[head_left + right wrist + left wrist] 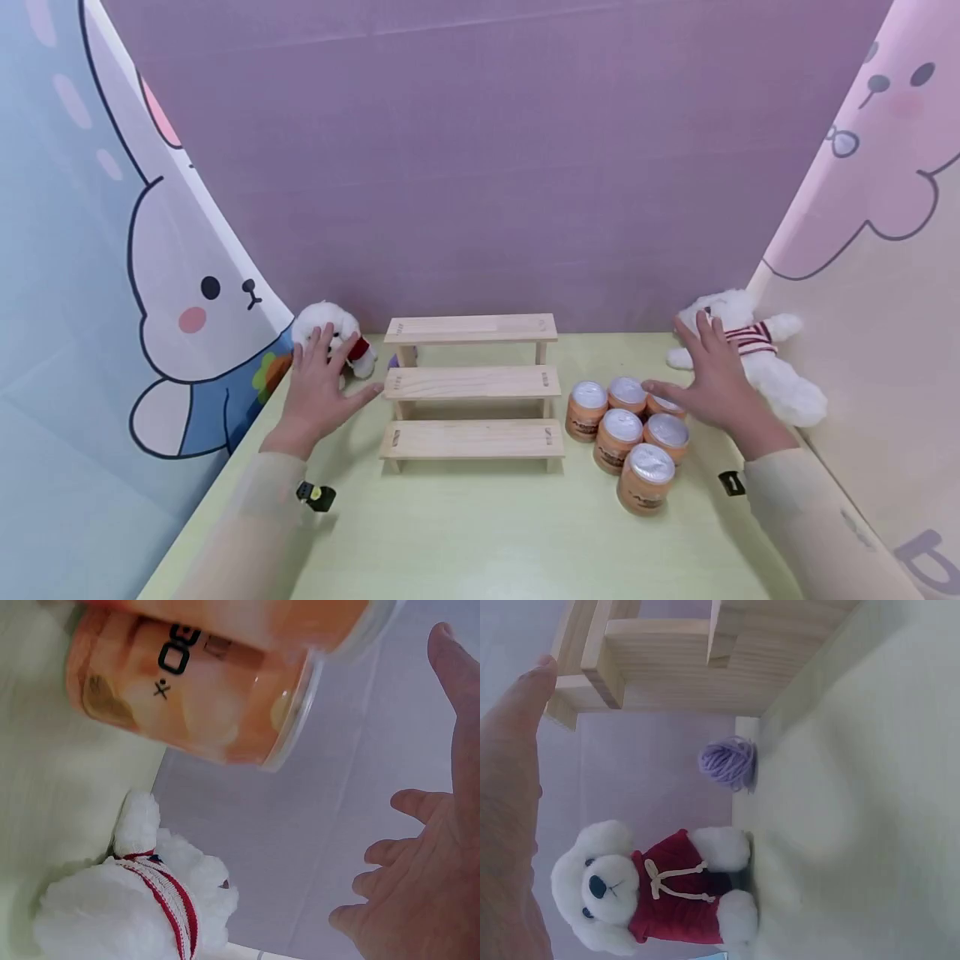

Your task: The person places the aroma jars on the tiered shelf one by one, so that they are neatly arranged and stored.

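Note:
My left hand (318, 398) hovers with spread fingers left of a three-step wooden shelf (472, 382), holding nothing. In the left wrist view, its thumb appears near the shelf's upper step; I cannot tell whether they touch. My right hand (714, 379) is also spread and holds nothing, raised beside several orange cans (647, 478) with silvery lids. These cans stand grouped on the table to the right of the shelf. In the right wrist view, an orange can (195, 690) stands apart from the fingers. One can at the back is partly hidden by the right hand.
A white plush dog (682, 885) in a red hoodie sits at the back left. Near it lies a ball of purple yarn (727, 763). Another white plush (772, 367) in a striped top lies at the right edge. Printed fabric walls surround the pale table (480, 533).

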Demonstrator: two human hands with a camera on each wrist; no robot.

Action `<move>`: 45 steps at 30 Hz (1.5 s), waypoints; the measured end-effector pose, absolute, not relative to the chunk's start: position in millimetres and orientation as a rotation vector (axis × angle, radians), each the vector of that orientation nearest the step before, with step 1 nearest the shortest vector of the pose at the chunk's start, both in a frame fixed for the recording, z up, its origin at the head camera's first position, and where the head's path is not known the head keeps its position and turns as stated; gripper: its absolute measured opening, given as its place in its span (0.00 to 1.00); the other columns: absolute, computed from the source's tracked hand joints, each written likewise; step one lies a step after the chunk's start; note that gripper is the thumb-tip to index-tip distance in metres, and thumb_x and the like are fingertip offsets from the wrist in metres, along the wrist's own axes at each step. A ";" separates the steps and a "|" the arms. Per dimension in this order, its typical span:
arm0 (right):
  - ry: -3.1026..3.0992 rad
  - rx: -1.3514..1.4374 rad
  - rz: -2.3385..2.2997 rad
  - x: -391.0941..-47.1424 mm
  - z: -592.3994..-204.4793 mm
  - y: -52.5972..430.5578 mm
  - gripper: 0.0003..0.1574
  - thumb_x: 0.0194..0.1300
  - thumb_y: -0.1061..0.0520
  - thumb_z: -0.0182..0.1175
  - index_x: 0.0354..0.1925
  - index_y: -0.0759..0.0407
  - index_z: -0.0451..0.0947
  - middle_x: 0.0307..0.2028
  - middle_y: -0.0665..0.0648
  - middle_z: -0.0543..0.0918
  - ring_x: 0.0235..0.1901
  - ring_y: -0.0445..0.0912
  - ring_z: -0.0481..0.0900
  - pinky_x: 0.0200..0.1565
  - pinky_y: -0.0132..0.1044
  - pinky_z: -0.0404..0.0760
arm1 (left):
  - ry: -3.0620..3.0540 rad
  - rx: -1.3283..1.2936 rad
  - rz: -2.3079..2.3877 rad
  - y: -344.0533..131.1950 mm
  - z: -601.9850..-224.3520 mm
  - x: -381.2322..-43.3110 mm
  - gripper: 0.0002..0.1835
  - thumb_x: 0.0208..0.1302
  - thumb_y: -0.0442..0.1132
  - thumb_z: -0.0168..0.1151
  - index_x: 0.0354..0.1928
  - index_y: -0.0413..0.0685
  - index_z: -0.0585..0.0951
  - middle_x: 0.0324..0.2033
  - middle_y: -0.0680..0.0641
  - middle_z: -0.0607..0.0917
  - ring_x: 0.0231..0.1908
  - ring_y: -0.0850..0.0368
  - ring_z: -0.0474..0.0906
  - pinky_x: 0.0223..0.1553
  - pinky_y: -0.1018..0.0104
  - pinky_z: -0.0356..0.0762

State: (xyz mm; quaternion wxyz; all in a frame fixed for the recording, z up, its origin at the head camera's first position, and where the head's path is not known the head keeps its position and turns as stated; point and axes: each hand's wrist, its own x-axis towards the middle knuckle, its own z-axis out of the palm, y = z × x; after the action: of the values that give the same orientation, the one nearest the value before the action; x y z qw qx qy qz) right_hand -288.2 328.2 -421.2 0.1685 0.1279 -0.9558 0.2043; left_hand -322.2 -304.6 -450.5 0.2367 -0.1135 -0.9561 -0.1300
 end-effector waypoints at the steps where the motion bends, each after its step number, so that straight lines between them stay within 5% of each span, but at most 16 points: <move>1: -2.708 0.364 0.602 -286.2 -422.1 328.0 0.74 0.59 0.30 0.73 0.85 0.55 0.43 0.82 0.71 0.32 0.79 0.67 0.23 0.72 0.74 0.29 | -2.621 -0.315 -0.365 -304.3 -452.0 -321.2 0.55 0.58 0.77 0.64 0.81 0.56 0.63 0.83 0.39 0.48 0.82 0.40 0.34 0.77 0.37 0.26; 8: -2.622 0.353 0.732 -270.9 -432.5 328.0 0.69 0.58 0.37 0.77 0.83 0.57 0.51 0.81 0.73 0.40 0.80 0.71 0.30 0.69 0.80 0.37 | -2.635 -0.320 -0.414 -300.0 -461.9 -307.6 0.57 0.58 0.76 0.67 0.80 0.48 0.64 0.82 0.38 0.50 0.82 0.37 0.37 0.77 0.33 0.36; 16: -2.599 0.315 0.806 -254.9 -439.6 326.8 0.68 0.60 0.40 0.77 0.84 0.49 0.49 0.83 0.67 0.40 0.79 0.72 0.40 0.63 0.84 0.49 | -2.674 -0.310 -0.536 -295.0 -470.3 -293.0 0.56 0.60 0.71 0.69 0.83 0.53 0.59 0.83 0.41 0.49 0.79 0.32 0.49 0.66 0.23 0.60; 23: -2.545 0.335 0.910 -240.0 -446.6 324.7 0.66 0.63 0.45 0.76 0.84 0.57 0.48 0.83 0.67 0.43 0.77 0.74 0.45 0.66 0.81 0.51 | -2.719 -0.275 -0.640 -293.6 -477.0 -281.2 0.57 0.60 0.71 0.70 0.83 0.55 0.57 0.83 0.42 0.49 0.78 0.32 0.50 0.65 0.24 0.63; 27: -2.512 0.326 0.972 -232.1 -450.4 324.5 0.66 0.63 0.47 0.77 0.84 0.54 0.48 0.82 0.68 0.48 0.77 0.73 0.48 0.67 0.79 0.52 | -2.766 -0.267 -0.683 -293.3 -481.2 -275.4 0.58 0.60 0.76 0.65 0.83 0.57 0.56 0.82 0.40 0.51 0.78 0.31 0.52 0.64 0.23 0.63; 34: -2.472 0.324 1.027 -214.4 -455.7 319.5 0.64 0.63 0.50 0.77 0.84 0.51 0.49 0.79 0.71 0.55 0.74 0.73 0.54 0.65 0.79 0.57 | -2.783 -0.311 -0.826 -292.8 -490.6 -269.6 0.55 0.63 0.70 0.68 0.82 0.49 0.58 0.80 0.37 0.57 0.77 0.32 0.55 0.69 0.28 0.62; 41: -2.414 0.355 1.079 -198.2 -458.1 311.0 0.60 0.59 0.57 0.79 0.81 0.54 0.58 0.76 0.69 0.62 0.72 0.70 0.59 0.71 0.64 0.55 | -2.804 -0.318 -0.992 -288.6 -495.6 -264.7 0.53 0.64 0.66 0.70 0.81 0.47 0.59 0.77 0.36 0.62 0.75 0.33 0.59 0.71 0.31 0.61; 45: -2.377 0.390 1.052 -190.3 -462.0 307.1 0.57 0.55 0.61 0.80 0.78 0.56 0.64 0.73 0.68 0.66 0.69 0.56 0.64 0.70 0.34 0.61 | -2.779 -0.315 -1.128 -287.7 -502.5 -263.8 0.51 0.65 0.64 0.71 0.79 0.46 0.61 0.75 0.35 0.67 0.74 0.33 0.62 0.70 0.31 0.61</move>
State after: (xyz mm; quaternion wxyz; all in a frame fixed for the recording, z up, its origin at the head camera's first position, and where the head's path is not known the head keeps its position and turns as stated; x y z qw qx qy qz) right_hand -190.3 307.1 -462.0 0.2538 0.1434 -0.8748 0.3870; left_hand -263.8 -287.7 -502.5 0.0630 -0.1043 -0.9197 -0.3732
